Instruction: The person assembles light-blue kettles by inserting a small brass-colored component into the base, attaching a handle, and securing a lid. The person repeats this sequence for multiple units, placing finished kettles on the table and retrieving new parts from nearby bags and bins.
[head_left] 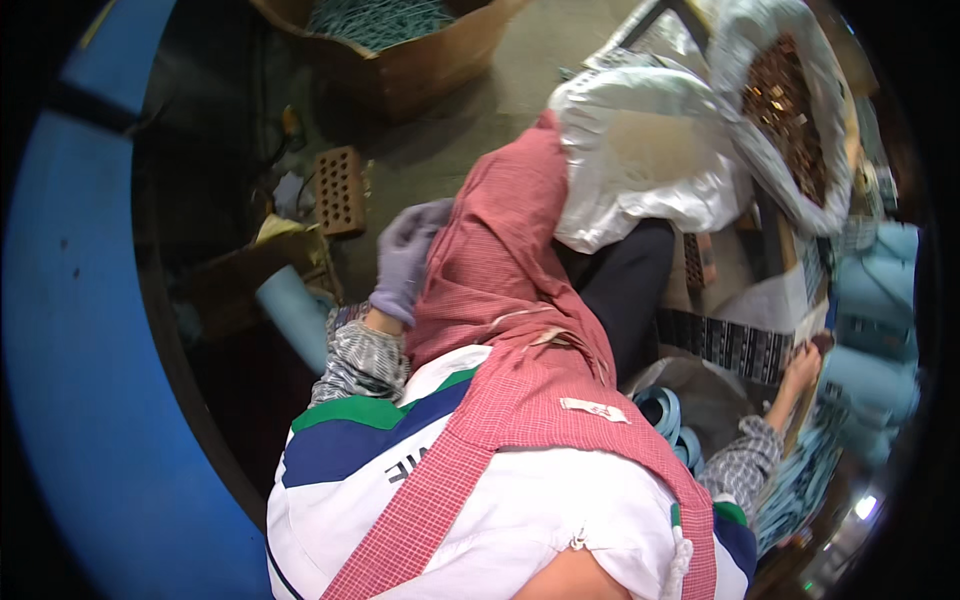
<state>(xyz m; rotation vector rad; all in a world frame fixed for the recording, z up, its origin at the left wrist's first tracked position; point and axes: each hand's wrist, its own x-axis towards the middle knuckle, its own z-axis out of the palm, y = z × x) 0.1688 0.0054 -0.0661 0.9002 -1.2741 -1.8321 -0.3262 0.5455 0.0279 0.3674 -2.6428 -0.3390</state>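
Note:
My left hand [405, 255], in a grey-lavender glove, rests against the red checked apron [505, 215] over my thigh. Its fingers lie over the cloth and hold nothing that I can see. Out to the right, my bare right hand [798, 372] is beside a stack of light blue rolls [868, 385]. Its fingers are bent close together at a small dark brown piece [823, 342], whose kind I cannot make out. Below that hand lies a bundle of thin blue strips [800, 490].
A white plastic-lined container [585, 205] stands ahead of my knees; another lined bag [838, 205] holds copper-coloured pieces. A cardboard box [430, 75] of blue strips is at the back. A perforated brick [339, 192], a blue roll [293, 312] and a blue panel [90, 330] are leftward.

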